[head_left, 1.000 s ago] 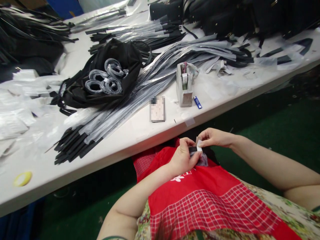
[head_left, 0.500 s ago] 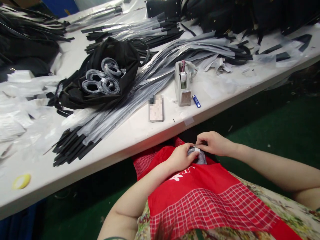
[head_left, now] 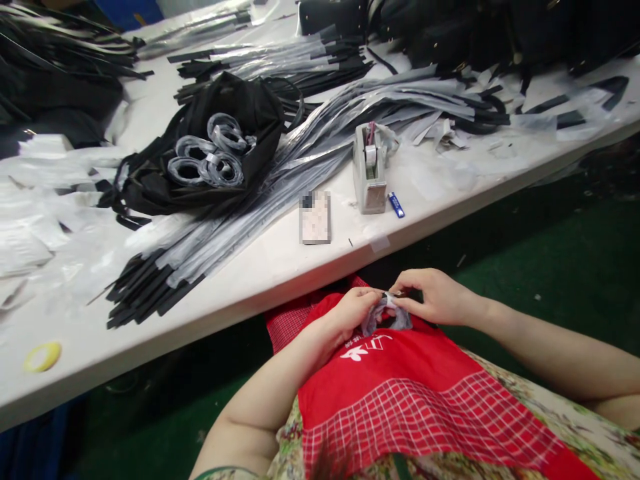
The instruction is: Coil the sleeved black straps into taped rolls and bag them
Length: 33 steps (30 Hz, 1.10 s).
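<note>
A coiled strap in clear plastic wrap (head_left: 399,321) is held over my lap, against the red apron (head_left: 390,363). My left hand (head_left: 357,308) grips the coil's left side, its fingers closed. At the coil's top, my right hand (head_left: 427,295) pinches the edge by a small white piece that looks like tape. Both hands nearly meet there, and the fingertips partly hide the coil. On the table, several similar wrapped coils (head_left: 226,170) lie on a black bag (head_left: 270,120).
A tape dispenser (head_left: 371,193) stands near the table edge (head_left: 270,283), beside a blue lighter (head_left: 397,205) and a blurred-out phone-like object (head_left: 315,220). Long plastic-wrapped black straps (head_left: 240,223) cross the table. A yellow ring (head_left: 43,357) lies at the left; black bags (head_left: 460,33) stand behind.
My left hand has shifted slightly left on the coil, and more of the coil's ring shows. My right hand stays pinched at its top. The view has moved slightly.
</note>
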Available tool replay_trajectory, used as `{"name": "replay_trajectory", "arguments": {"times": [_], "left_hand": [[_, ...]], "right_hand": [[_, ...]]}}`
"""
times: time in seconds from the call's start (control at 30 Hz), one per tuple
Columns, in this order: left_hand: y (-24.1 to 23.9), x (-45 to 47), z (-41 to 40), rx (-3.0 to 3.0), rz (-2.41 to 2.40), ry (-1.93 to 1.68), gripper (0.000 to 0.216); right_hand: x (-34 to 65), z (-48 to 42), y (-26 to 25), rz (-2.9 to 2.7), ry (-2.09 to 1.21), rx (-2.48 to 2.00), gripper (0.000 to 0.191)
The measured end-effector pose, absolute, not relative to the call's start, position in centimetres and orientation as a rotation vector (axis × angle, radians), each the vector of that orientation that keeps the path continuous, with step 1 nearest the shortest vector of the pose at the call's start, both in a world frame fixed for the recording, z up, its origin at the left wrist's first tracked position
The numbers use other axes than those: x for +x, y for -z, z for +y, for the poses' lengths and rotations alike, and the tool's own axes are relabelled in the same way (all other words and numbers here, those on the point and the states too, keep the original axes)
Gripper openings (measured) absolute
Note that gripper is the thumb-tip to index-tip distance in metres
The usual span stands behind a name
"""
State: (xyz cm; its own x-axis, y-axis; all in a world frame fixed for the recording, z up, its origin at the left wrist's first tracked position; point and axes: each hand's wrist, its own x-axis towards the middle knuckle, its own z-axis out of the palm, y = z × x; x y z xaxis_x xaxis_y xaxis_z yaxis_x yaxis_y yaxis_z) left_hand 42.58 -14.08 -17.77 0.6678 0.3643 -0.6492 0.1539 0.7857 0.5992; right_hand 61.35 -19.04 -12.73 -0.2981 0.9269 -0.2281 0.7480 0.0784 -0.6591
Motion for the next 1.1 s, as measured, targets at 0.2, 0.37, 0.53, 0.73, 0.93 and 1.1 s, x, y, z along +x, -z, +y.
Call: {"name": "replay_trajectory", "arguments": {"times": [0.2, 0.37, 0.53, 0.73, 0.93, 1.1], "left_hand": [[18.6, 42.4, -13.8, 0.332, 0.876, -0.245, 0.036], [18.7, 42.1, -13.4, 0.401, 0.816, -0.363, 0.042], [18.1, 41.7, -13.2, 0.427, 0.851, -0.535, 0.045], [17.6, 41.5, -12.6, 0.433, 0.849, -0.597, 0.045], [17.5, 41.5, -12.2, 0.429, 0.839, -0.581, 0.046], [17.6, 41.6, -12.0, 0.454, 0.897, -0.601, 0.051]], "right_hand": [[59.3, -21.2, 14.9, -2.346, -0.567, -1.599, 0.047], [58.8, -21.0, 16.0, -2.228, -0.557, -1.507, 0.052], [58.7, -19.9, 15.2, -1.957, -0.581, -1.558, 0.042], [58.1, -19.0, 15.3, -1.981, -0.523, -1.436, 0.049], [58.6, -19.0, 15.4, -2.095, -0.495, -1.338, 0.061], [62.1, -14.6, 14.5, -2.077, -0.461, -1.371, 0.038]]}}
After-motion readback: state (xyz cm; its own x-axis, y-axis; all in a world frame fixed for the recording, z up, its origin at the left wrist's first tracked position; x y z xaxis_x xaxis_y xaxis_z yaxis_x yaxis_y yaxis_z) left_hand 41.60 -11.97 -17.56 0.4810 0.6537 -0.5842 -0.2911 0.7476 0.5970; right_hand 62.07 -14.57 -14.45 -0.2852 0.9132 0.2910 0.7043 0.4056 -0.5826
